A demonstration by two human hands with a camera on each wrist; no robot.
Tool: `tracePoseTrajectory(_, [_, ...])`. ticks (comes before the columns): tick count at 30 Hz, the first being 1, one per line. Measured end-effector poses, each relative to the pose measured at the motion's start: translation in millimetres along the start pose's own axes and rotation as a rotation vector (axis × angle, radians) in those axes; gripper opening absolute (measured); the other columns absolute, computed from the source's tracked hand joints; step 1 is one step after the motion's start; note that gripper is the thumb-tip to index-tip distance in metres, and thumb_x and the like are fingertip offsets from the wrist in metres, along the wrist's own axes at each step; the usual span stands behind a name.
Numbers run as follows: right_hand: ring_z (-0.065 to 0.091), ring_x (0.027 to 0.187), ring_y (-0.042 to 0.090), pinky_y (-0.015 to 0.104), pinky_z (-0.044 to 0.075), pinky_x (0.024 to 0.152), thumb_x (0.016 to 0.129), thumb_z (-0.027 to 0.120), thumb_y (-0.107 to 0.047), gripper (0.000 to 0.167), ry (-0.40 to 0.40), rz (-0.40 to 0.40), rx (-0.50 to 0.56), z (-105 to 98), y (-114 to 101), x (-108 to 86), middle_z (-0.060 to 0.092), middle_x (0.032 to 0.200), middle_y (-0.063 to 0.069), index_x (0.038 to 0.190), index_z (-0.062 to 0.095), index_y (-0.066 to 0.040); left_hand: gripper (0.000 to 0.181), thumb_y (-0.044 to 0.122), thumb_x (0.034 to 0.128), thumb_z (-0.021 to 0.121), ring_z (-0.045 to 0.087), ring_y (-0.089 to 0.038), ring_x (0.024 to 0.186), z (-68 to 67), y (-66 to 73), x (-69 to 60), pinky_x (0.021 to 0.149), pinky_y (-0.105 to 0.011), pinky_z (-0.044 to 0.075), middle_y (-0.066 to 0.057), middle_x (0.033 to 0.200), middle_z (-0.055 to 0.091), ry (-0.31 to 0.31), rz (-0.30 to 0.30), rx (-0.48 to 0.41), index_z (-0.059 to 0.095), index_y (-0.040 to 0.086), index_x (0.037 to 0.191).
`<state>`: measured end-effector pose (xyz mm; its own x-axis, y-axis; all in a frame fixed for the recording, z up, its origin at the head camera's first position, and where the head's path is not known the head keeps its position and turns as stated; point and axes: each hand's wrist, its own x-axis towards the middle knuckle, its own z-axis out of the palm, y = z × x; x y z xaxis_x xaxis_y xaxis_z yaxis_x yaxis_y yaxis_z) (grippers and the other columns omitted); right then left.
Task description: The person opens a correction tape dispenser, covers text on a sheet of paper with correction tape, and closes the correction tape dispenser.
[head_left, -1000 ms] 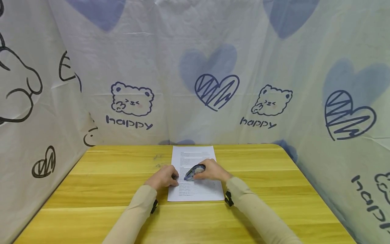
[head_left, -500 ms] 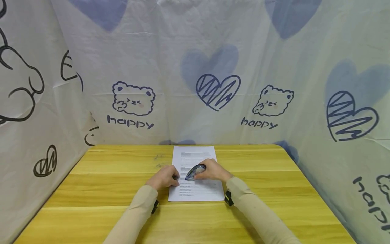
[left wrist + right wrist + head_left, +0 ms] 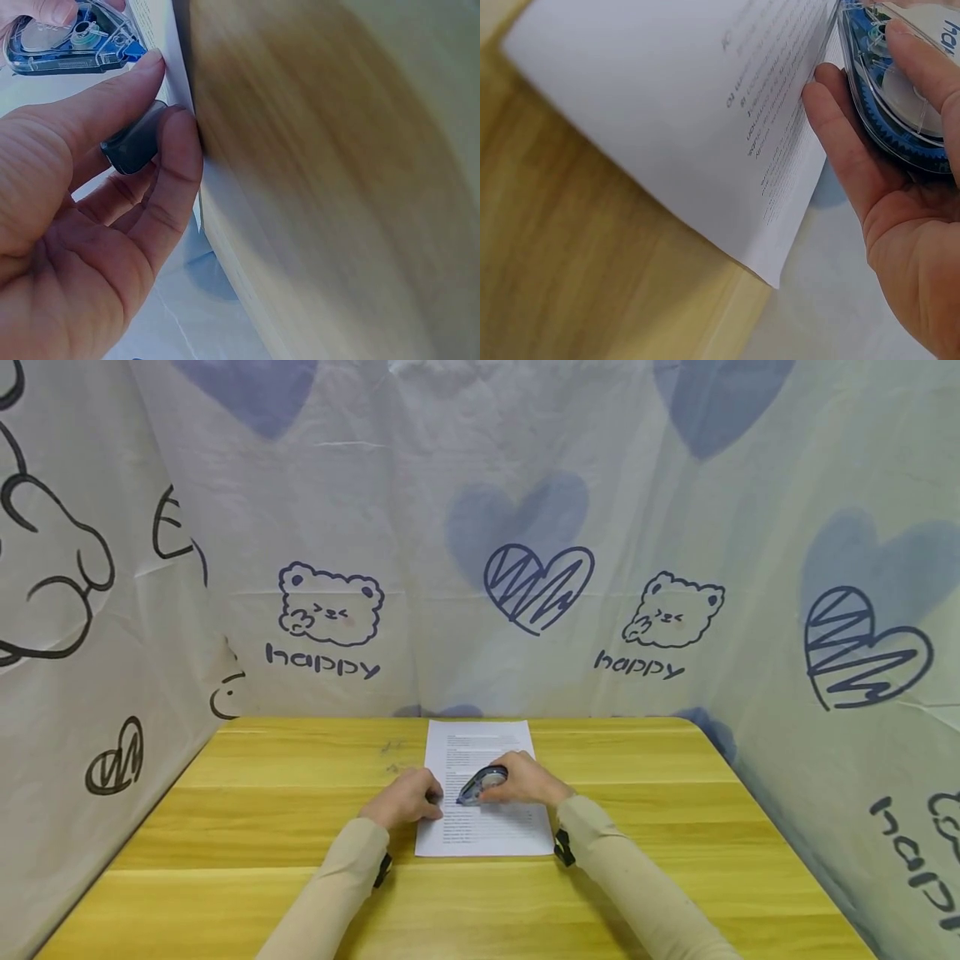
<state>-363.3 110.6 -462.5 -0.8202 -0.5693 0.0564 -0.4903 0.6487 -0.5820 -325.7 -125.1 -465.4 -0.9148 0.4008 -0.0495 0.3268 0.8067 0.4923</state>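
Right hand (image 3: pixel 519 779) grips the correction tape (image 3: pixel 474 785) over printed paper (image 3: pixel 491 837) on the surface (image 3: pixel 285 827) in my head view. From the left wrist, I see the left hand (image 3: pixel 94 236) clasp a dark cap (image 3: pixel 133 144); from the right wrist, blue gearing (image 3: pixel 875 110) inside the clear case (image 3: pixel 889 148).

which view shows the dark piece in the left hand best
The left wrist view: the dark piece appears large there, in the left hand, though fingers hide part. The head view shows just a tiny dark patch; the right wrist view shows none of it.
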Motion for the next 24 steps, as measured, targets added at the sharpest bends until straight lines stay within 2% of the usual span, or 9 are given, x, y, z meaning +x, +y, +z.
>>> tracePoseTrajectory(10, [0.062,0.060,0.006,0.024,0.052,0.059,0.078,0.083,-0.027,0.020,-0.028,0.012,0.022,-0.7,1.2,1.3,0.069,0.072,-0.007,0.089,0.073,-0.013,0.011,0.006,0.0801,0.079,0.045,-0.013,0.060,1.0,-1.8,0.7,0.055,-0.024,0.036,0.002,0.063,0.052,0.013,0.030,0.005,0.070,0.008,0.075])
tracePoseTrajectory(19, [0.064,0.062,0.008,0.024,0.053,0.060,0.081,0.081,-0.026,0.019,-0.073,0.039,0.021,-1.6,-1.5,3.7,0.070,0.077,-0.004,0.092,0.073,-0.013,0.006,0.007,0.0812,0.079,0.049,-0.014,0.064,0.8,-0.5,0.3,0.058,-0.026,0.039,0.000,0.071,0.059,0.003,-0.004,0.004,0.074,0.005,0.085])
tracePoseTrajectory(24, [0.064,0.063,0.009,0.024,0.053,0.060,0.082,0.081,-0.024,0.020,-0.091,0.043,0.006,-3.5,-5.5,4.3,0.069,0.078,-0.003,0.095,0.073,-0.011,0.005,0.006,0.0819,0.078,0.049,-0.014,0.063,0.6,0.0,-0.2,0.057,-0.025,0.039,-0.001,0.071,0.058,-0.006,-0.001,0.005,0.073,0.005,0.084])
